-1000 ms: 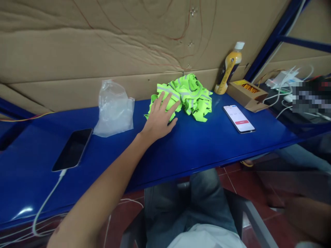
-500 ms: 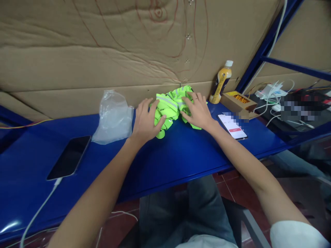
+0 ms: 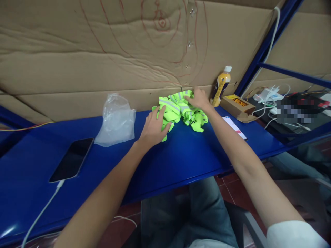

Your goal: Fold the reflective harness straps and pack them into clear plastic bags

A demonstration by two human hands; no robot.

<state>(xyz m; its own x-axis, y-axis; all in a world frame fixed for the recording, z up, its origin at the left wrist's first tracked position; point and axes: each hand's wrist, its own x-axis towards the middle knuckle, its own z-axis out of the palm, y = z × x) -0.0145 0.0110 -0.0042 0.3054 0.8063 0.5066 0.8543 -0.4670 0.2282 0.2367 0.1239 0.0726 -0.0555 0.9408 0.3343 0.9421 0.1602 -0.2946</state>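
Just right of the frame's middle, a crumpled heap of neon-green reflective vest (image 3: 184,112) lies on the blue table (image 3: 181,155), pushed up near the cardboard wall (image 3: 103,58) that fills the upper half of the frame. The left hand (image 3: 154,126) rests on the heap's lower left edge, palm down, fingers spread loosely and lying over the fabric rather than clenched; the thumb points right along a green fold. The right hand (image 3: 198,99) reaches to the heap's upper right corner, fingers curled down onto the cloth. Whether they actually pinch a fold cannot be told from this angle.

Left of the heap, a clear plastic bag (image 3: 117,120) sits crumpled against the cardboard, apart from the left hand. Further toward the lower left, a dark phone (image 3: 71,159) lies face up on the table with a white cable (image 3: 38,217) plugged into its near end and running off the bottom edge. Just right of the right hand stands a yellow bottle (image 3: 221,86) with a white cap, upright against the wall. Beside it, further right, is a small open cardboard box (image 3: 236,106). A second phone (image 3: 234,127) with a lit screen lies partly hidden behind the right forearm. White chargers and cables (image 3: 267,94) clutter the far right.
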